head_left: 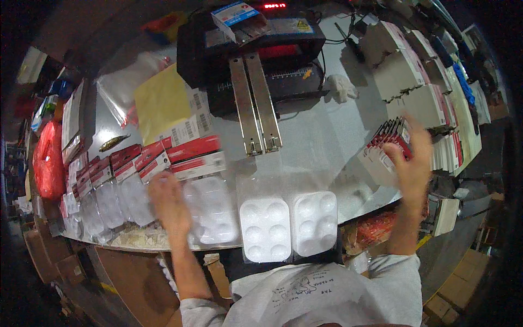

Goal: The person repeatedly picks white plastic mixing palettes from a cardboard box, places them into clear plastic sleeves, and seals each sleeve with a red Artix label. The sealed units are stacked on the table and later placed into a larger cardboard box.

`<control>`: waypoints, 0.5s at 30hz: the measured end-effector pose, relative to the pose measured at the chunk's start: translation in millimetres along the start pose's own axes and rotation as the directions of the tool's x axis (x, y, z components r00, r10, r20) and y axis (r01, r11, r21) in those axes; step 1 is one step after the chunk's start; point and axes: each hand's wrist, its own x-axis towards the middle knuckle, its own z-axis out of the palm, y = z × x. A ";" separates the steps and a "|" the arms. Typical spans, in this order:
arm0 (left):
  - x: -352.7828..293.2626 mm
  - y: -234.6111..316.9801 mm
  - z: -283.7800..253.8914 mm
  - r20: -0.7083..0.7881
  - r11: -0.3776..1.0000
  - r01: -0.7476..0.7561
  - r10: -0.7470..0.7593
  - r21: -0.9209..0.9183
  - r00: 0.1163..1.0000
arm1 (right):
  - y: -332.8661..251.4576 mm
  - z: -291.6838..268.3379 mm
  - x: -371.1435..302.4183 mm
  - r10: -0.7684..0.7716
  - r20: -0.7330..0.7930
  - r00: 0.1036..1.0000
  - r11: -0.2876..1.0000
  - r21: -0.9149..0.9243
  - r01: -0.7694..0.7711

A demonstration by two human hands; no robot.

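A person leans over a curved grey worktop (321, 147), both hands out over packaging stock. The left hand (168, 203), blurred, rests palm down on a row of clear blister packs (117, 201) with red and white header cards, lying overlapped along the near left edge; whether its fingers grip one cannot be told. The right hand (412, 163), also blurred, is raised with fingers spread at a fanned stack of red-edged cards (389, 139) near the right edge; a firm hold cannot be made out. Just in front of the person's chest, two white moulded trays (289, 223) with round hollows sit side by side. Behind them, two metal rails (256, 106) run out from a black machine (250, 52), beside a yellow sheet (160, 101).
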 end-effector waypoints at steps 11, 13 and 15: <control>-72.9 41.2 25.3 0.071 0.935 -0.138 0.169 -0.325 0.983 | 111.6 12.3 -2.8 -0.055 0.092 0.994 0.963 0.269 0.029; -70.9 49.1 15.1 0.122 0.819 0.036 0.042 -0.573 0.992 | 86.4 5.3 1.3 0.119 0.095 0.988 0.945 0.294 -0.142; -72.7 57.9 2.3 0.369 0.437 0.371 -0.094 -0.819 0.925 | 50.9 -4.4 -3.8 0.048 -0.028 0.998 0.977 0.209 -0.041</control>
